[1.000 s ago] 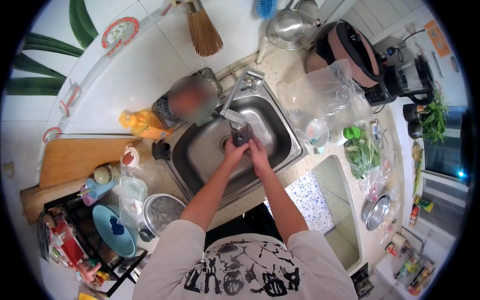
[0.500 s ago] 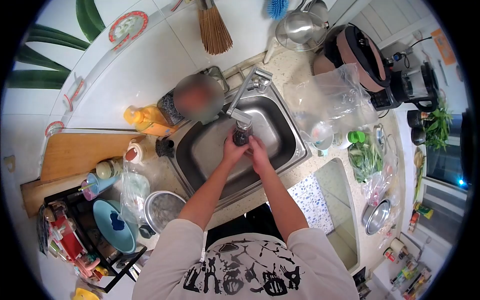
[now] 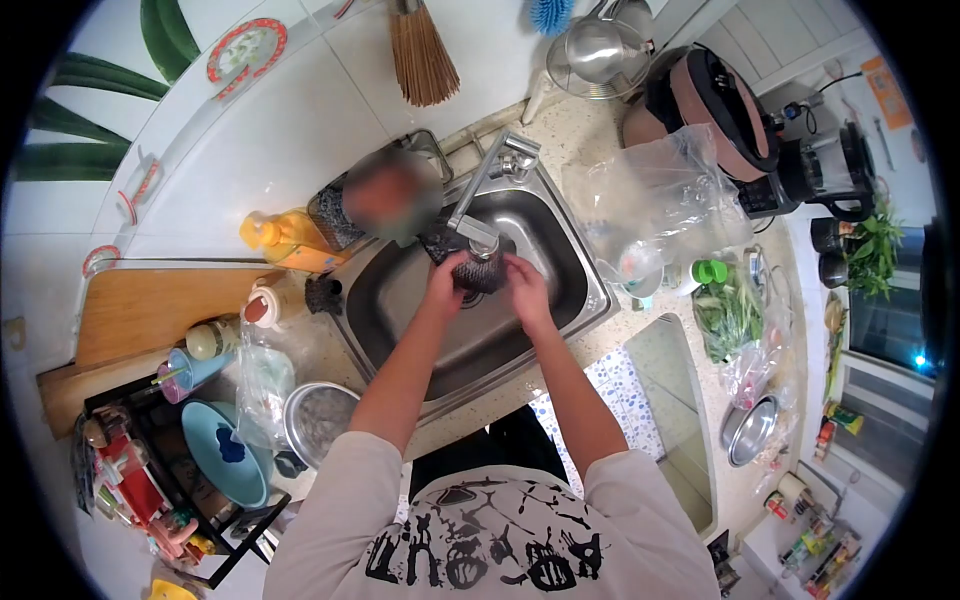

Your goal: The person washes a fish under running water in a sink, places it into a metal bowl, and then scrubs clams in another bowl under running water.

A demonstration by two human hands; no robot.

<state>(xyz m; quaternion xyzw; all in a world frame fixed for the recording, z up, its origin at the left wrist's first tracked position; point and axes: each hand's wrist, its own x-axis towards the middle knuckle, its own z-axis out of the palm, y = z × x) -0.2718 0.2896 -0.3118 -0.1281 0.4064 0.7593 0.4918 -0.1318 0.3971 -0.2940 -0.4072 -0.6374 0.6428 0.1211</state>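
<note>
Under the tap (image 3: 478,232), a dark grey mesh-like dishcloth (image 3: 481,274) is spread between my two hands, over the steel sink (image 3: 395,325). My left hand (image 3: 445,284) grips its left side, with the fingers curled against the fabric. On the opposite side, my right hand (image 3: 527,290) pinches the cloth's edge. Part of the dishcloth extends up and left behind the spout. Whether water is running cannot be made out clearly.
Left of the sink stand an orange-yellow bottle (image 3: 290,240), a dark scrubber (image 3: 324,295) and a metal pot (image 3: 320,420). To the right lie a clear plastic bag (image 3: 655,200), a white cup (image 3: 640,270) and bagged green vegetables (image 3: 728,315).
The dishcloth was bunched tightly between my hands under the spout; it is now opened out wider. My hands have moved apart, left hand leftward and right hand rightward.
</note>
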